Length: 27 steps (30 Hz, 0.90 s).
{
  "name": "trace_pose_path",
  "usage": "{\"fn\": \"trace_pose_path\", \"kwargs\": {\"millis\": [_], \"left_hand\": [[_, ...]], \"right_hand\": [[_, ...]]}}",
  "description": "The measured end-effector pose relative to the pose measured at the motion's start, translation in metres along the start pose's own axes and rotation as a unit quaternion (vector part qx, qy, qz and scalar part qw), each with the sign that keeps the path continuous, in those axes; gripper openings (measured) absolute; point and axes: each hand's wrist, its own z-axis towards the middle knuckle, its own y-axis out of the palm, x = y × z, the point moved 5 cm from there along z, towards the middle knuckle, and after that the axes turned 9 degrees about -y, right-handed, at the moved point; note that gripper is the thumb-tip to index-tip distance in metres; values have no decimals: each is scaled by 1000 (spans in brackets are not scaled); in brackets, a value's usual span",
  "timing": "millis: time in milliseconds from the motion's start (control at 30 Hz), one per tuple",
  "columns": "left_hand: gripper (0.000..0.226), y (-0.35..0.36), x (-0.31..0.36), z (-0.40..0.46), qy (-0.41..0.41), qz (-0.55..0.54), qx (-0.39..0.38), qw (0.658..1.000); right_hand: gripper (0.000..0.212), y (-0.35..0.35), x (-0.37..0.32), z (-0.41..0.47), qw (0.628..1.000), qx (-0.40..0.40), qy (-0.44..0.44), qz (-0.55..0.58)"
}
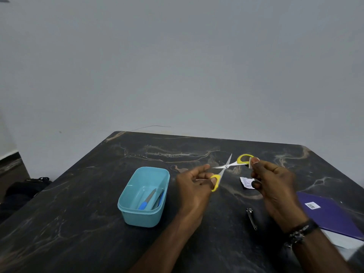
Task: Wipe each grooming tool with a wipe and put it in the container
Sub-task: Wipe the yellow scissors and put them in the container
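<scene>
**Q:** Where are the scissors (pixel 226 166), and how are they held?

**A:** Above the table (pixel 78 223), blades spread in an X. The left hand (pixel 194 186) curls round one yellow loop; the right hand (pixel 273 184) pinches the other loop through a small white wipe (pixel 250 163).

**Q:** How will they handle?

**A:** Probably light and stiff, with slick steel and sharp edges (the open points face away from the person). The plastic loops look the safest hold, with wiping from pivot to tip.

**Q:** And afterwards?

**A:** The blue container (pixel 143 196), just left, already holds tools; a nail clipper (pixel 251 218) lies on the table.
</scene>
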Motion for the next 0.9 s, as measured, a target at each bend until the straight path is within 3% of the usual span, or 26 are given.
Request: {"fn": "trace_pose_path", "kwargs": {"millis": [133, 333, 900], "left_hand": [[29, -10, -3, 4, -25, -83, 52, 995], [26, -7, -1, 0, -57, -198, 30, 978], [18, -9, 1, 0, -30, -118, 16, 992]], "right_hand": [[19, 5, 7, -3, 999, -26, 29, -14], [19, 27, 19, -24, 990, -113, 74, -34], [18, 45, 17, -44, 971, -208, 54, -105]]}}
